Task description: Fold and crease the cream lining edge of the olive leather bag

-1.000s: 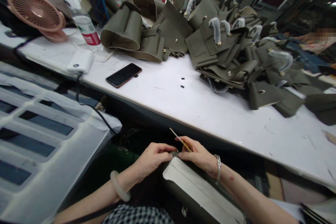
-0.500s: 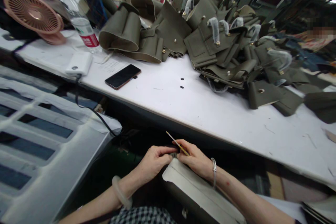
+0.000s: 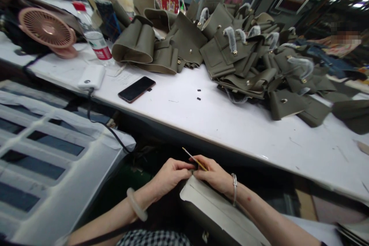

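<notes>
Over my lap lies an olive-green bag piece (image 3: pixel 221 211), its pale side facing up and a small metal fitting low on its green face. At its far end my left hand (image 3: pixel 171 175) is closed, thumb and forefinger pinching the edge. My right hand (image 3: pixel 211 173) pinches the same end from the other side, fingertips almost meeting the left ones. A thin stick (image 3: pixel 193 158), yellow below and whitish toward its tip, is tucked between the right fingers and points up to the left. What lies right between the fingertips is mostly hidden.
Beyond the hands runs a white table (image 3: pixel 178 111) bearing a phone (image 3: pixel 137 89), two tiny black pieces, a white charger-like box (image 3: pixel 91 77), a bottle (image 3: pixel 99 46) and a pink fan (image 3: pixel 48 29). Olive bag parts (image 3: pixel 221 54) are heaped behind. A whitish slatted crate (image 3: pixel 66 184) stands left.
The camera view has shifted slightly, so the table's things sit a little lower. Both hands keep their pinch on the bag piece's end, with hardly any movement.
</notes>
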Action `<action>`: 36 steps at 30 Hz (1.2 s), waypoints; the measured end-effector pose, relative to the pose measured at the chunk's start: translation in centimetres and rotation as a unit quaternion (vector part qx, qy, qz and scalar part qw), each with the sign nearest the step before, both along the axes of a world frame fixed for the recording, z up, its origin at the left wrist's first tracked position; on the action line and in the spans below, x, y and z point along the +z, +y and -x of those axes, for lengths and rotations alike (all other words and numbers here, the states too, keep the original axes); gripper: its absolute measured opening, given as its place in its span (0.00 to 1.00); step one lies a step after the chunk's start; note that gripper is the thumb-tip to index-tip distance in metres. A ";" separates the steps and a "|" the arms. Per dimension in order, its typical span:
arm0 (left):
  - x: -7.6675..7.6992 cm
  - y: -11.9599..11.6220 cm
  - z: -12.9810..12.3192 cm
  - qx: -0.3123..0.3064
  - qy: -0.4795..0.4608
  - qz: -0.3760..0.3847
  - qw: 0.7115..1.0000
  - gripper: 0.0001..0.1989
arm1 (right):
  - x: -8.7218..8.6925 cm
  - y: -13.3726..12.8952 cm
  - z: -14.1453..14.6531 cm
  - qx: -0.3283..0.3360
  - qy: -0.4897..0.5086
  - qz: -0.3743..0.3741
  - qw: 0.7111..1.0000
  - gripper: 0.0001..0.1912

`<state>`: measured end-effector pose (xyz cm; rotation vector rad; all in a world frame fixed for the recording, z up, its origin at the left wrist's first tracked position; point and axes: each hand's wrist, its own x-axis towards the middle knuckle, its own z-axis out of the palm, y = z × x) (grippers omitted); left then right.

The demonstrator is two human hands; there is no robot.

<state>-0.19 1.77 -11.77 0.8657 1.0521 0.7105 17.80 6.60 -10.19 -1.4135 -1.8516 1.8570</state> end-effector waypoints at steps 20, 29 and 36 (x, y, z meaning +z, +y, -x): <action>-0.1 0.4 0.5 -0.026 -0.034 0.038 0.998 0.21 | -0.1 -0.1 0.1 -0.012 0.039 0.034 0.999 0.23; 0.5 0.7 0.6 -0.041 -0.040 0.052 0.997 0.20 | -0.6 0.0 0.1 -0.021 0.034 0.030 0.999 0.25; -0.4 1.2 0.7 -0.046 -0.022 0.017 0.999 0.12 | -1.8 1.1 0.0 0.034 0.004 0.005 0.999 0.14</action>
